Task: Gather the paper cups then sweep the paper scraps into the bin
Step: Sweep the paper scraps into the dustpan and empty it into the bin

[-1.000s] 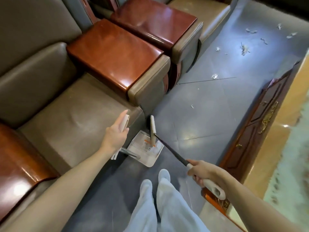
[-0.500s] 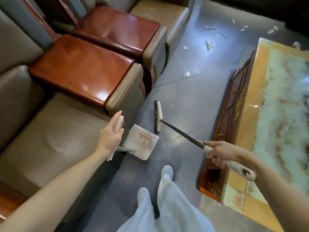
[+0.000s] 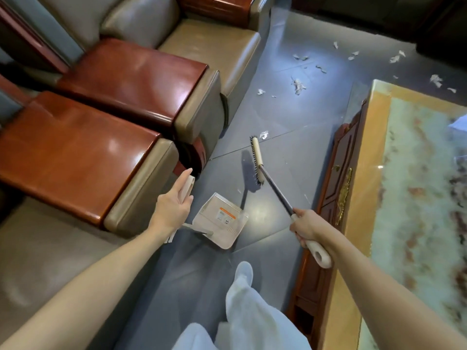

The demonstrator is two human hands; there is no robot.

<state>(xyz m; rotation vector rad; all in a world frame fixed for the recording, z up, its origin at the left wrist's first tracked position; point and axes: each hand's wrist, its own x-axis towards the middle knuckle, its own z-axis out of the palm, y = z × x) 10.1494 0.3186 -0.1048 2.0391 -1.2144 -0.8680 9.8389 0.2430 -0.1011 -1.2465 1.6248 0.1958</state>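
Right hand [image 3: 307, 227] has its fingers wrapped round the broom [image 3: 257, 160], reaching it toward the nearest paper scraps [image 3: 263, 134], while the left hand [image 3: 173, 207] grips the dustpan [image 3: 222, 221] handle, pan parked near on the floor to catch them; more lie farther off.

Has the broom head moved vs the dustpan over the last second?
Yes. The broom head has swung forward, away from the dustpan it was next to, towards the paper scrap on the floor seam. The right hand grips its handle.
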